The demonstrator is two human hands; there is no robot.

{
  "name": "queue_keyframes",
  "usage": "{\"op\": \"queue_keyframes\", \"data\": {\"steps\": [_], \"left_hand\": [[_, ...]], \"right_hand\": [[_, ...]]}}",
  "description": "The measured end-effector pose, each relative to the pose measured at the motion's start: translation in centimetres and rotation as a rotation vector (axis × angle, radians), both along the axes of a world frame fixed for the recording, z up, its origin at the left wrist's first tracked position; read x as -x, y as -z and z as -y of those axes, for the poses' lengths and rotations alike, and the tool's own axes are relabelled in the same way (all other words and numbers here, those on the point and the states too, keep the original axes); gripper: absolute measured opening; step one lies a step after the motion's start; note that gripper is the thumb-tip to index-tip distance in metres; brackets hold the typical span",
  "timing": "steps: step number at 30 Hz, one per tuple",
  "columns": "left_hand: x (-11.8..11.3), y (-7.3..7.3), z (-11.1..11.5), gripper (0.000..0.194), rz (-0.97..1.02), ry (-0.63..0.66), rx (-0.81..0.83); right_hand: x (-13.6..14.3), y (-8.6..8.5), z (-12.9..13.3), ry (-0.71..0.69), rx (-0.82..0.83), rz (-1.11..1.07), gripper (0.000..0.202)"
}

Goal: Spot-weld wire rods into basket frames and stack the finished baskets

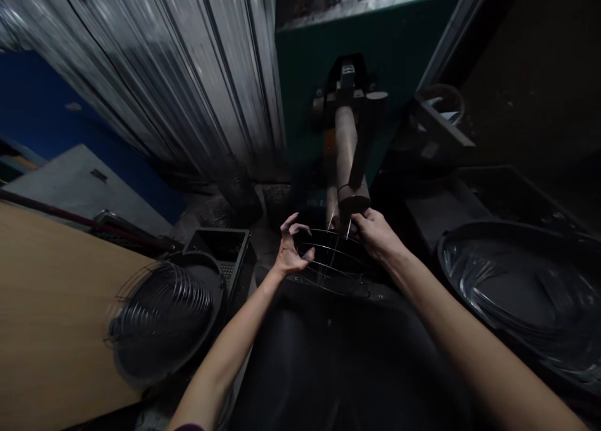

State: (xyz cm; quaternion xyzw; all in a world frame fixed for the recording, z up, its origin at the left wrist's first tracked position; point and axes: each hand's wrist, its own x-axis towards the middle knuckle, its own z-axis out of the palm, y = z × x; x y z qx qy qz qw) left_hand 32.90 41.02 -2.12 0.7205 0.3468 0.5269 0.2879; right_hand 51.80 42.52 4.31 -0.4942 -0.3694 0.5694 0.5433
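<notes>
A wire frame [331, 250] of thin curved metal rods lies between my hands, just below the end of a machine's round metal arm [347, 143]. At its left side is my left hand [292, 249], fingers curved and apart, thumb close to the rods. I cannot make out a firm grip there. My right hand [374, 232] is closed beside the tip of the metal arm, with finger and thumb pinched at a short bright metal wire [348, 229]. What lies inside the right fingers is partly hidden.
Ahead stands a green machine [305, 74] with a red light. Several curved wire pieces [188, 293] rest in a round black tub [216, 331] at left, near a plastic crate [244, 243]. On the right, another black tub [444, 246] holds wire rings [474, 287].
</notes>
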Motion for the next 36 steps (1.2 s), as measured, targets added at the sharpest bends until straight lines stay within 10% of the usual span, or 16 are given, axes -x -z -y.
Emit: {"op": "queue_keyframes", "data": {"steps": [26,31,36], "left_hand": [[1.3,-0.4,-2.2,0.084,-0.121,0.155,-0.071],[0.5,1.0,2.7,0.08,-0.352,0.171,-0.172],[-1.2,-0.7,11.4,0.048,-0.641,0.593,-0.382]], "right_hand": [[-1.1,-1.6,-2.4,0.086,0.118,0.068,0.015],[-4.2,-1.9,0.9,0.078,0.177,0.204,0.019],[-8.1,-2.0,10.4,-0.033,0.008,0.899,0.032]]}}
